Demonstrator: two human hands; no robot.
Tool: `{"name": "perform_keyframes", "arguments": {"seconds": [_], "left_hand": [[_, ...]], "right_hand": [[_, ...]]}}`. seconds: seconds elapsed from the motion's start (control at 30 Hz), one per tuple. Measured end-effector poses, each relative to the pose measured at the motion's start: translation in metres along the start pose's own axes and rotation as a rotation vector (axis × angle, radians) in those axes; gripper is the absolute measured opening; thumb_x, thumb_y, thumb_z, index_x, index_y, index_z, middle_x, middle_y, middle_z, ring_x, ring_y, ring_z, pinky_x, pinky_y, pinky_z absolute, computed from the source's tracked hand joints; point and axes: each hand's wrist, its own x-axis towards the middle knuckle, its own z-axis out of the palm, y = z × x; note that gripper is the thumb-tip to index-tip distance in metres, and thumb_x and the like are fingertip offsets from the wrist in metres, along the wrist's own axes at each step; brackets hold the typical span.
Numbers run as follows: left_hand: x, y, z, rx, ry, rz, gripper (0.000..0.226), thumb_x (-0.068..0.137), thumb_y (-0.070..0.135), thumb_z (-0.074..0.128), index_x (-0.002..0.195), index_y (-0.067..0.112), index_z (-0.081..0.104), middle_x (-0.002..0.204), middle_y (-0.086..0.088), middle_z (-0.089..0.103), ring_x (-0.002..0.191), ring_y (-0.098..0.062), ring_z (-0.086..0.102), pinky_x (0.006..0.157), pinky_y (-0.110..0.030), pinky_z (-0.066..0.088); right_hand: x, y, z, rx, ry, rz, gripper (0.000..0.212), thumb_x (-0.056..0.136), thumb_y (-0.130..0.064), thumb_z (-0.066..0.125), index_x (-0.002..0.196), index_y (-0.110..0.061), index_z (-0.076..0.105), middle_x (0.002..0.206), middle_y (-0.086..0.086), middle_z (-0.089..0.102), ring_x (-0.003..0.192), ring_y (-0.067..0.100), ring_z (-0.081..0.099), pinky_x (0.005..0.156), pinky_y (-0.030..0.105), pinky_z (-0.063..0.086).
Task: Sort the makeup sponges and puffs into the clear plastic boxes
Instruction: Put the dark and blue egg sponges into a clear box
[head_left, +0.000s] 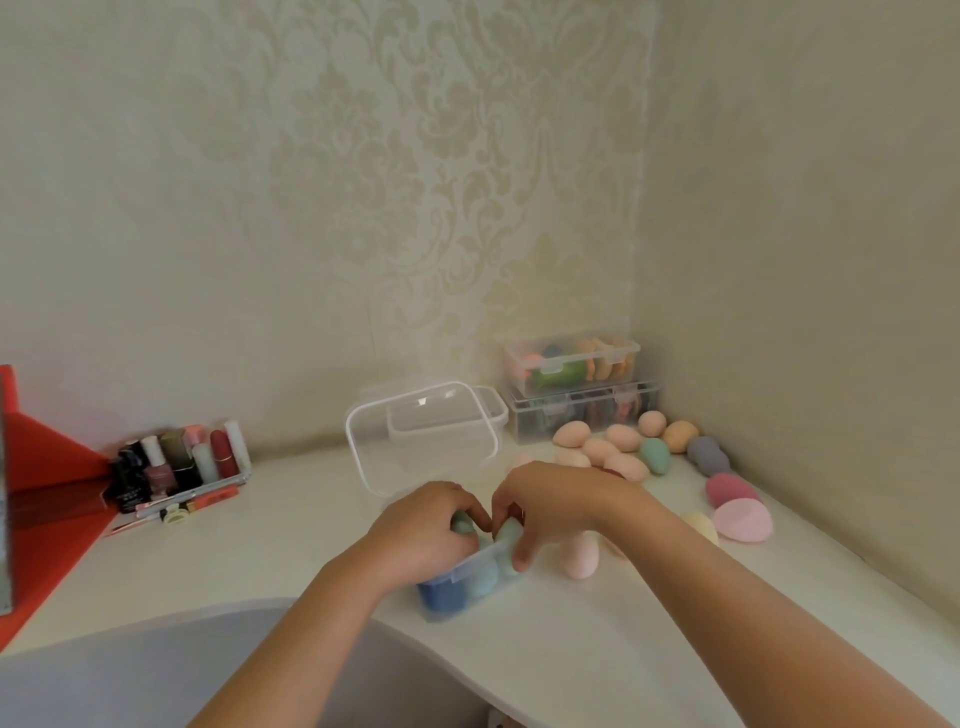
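Cosmetics (182, 467) crowd the table's (311, 545) far left. At centre, the left hand (423, 532) curls round a green sponge (460, 522) inside the box (480, 563). The right hand (558, 501) pinches a teal sponge (506, 534) at the box's rim. A blue sponge (441, 595) sits in the box's near end. To the right, loose sponges (623, 449) lie scattered below the stacked boxes (576, 389).

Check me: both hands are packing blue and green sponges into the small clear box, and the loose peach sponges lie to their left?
Wrong side. The head view shows the loose peach sponges to the right of the left hand and right hand; the rest holds.
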Motion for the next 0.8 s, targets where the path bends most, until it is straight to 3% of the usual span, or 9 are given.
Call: {"name": "perform_keyframes", "arguments": {"seconds": [0.07,0.17,0.23,0.3,0.4,0.53,0.63,0.73,0.8], "left_hand": [[-0.001,-0.001,0.000,-0.044,-0.001,0.003,0.031,0.079,0.018,0.052,0.098,0.037,0.067,0.085,0.015,0.057,0.076,-0.005,0.053,0.068,-0.019,0.042],[-0.005,0.004,-0.003,-0.079,-0.044,0.019,0.034,0.084,0.014,0.046,0.105,0.032,0.067,0.078,0.016,0.057,0.068,-0.004,0.053,0.063,-0.016,0.040],[-0.010,0.010,-0.003,-0.106,-0.078,0.016,0.031,0.089,0.019,0.043,0.108,0.031,0.064,0.089,0.018,0.060,0.083,-0.005,0.057,0.074,-0.018,0.044],[-0.016,0.013,-0.001,-0.132,-0.104,0.013,0.029,0.090,0.036,0.042,0.112,0.035,0.060,0.105,0.018,0.060,0.099,-0.005,0.055,0.090,-0.025,0.045],[-0.021,0.012,0.005,-0.026,-0.112,0.078,0.055,0.077,0.067,0.051,0.126,0.044,0.044,0.116,0.022,0.055,0.106,-0.001,0.052,0.093,-0.025,0.044],[-0.016,0.012,0.007,0.010,-0.111,0.100,0.077,0.073,0.060,0.061,0.139,0.049,0.022,0.128,0.023,0.051,0.118,-0.005,0.046,0.101,-0.029,0.039],[-0.011,0.009,0.009,0.028,-0.137,0.103,0.073,0.077,0.058,0.058,0.137,0.058,0.017,0.131,0.022,0.048,0.128,-0.010,0.039,0.106,-0.033,0.034],[-0.011,0.006,0.010,0.036,-0.174,0.102,0.068,0.076,0.062,0.052,0.131,0.068,0.012,0.135,0.021,0.047,0.138,-0.012,0.024,0.111,-0.038,0.025],[-0.011,0.005,0.010,0.038,-0.153,0.104,0.070,0.073,0.064,0.050,0.127,0.073,0.006,0.127,0.024,0.049,0.132,-0.012,0.033,0.108,-0.038,0.031]], "right_hand": [[-0.002,0.002,0.006,0.040,0.092,-0.009,0.030,0.070,-0.024,0.080,0.097,-0.019,0.068,0.073,-0.013,0.051,0.077,0.014,0.054,0.061,0.022,0.039],[-0.007,0.003,0.011,0.102,0.148,-0.013,0.036,0.070,-0.020,0.079,0.099,-0.020,0.059,0.087,-0.007,0.058,0.087,0.017,0.057,0.069,0.027,0.045],[-0.013,0.004,0.013,0.171,0.138,-0.006,0.042,0.071,-0.017,0.078,0.100,-0.019,0.048,0.101,0.002,0.062,0.095,0.022,0.059,0.078,0.036,0.049],[-0.020,0.006,0.013,0.201,0.130,-0.003,0.046,0.071,-0.017,0.078,0.101,-0.019,0.043,0.102,0.005,0.061,0.096,0.024,0.058,0.080,0.039,0.049],[-0.027,0.011,0.005,0.206,0.094,0.001,0.048,0.071,-0.020,0.079,0.107,-0.020,0.048,0.104,0.001,0.061,0.099,0.020,0.059,0.085,0.035,0.050],[-0.028,0.016,-0.008,0.297,0.039,0.008,0.046,0.071,-0.017,0.080,0.108,-0.019,0.052,0.106,-0.001,0.067,0.101,0.015,0.063,0.092,0.035,0.050],[-0.026,0.020,-0.016,0.253,0.012,-0.016,0.031,0.073,-0.019,0.079,0.101,-0.016,0.065,0.101,-0.005,0.070,0.096,0.010,0.065,0.088,0.026,0.051],[-0.027,0.025,-0.025,0.225,-0.054,-0.032,0.021,0.076,-0.024,0.077,0.096,-0.021,0.072,0.077,-0.021,0.064,0.075,-0.006,0.059,0.068,0.009,0.042],[-0.026,0.026,-0.029,0.184,-0.081,-0.039,0.020,0.078,-0.028,0.074,0.098,-0.025,0.073,0.073,-0.024,0.062,0.074,-0.004,0.057,0.069,0.012,0.042]]}}
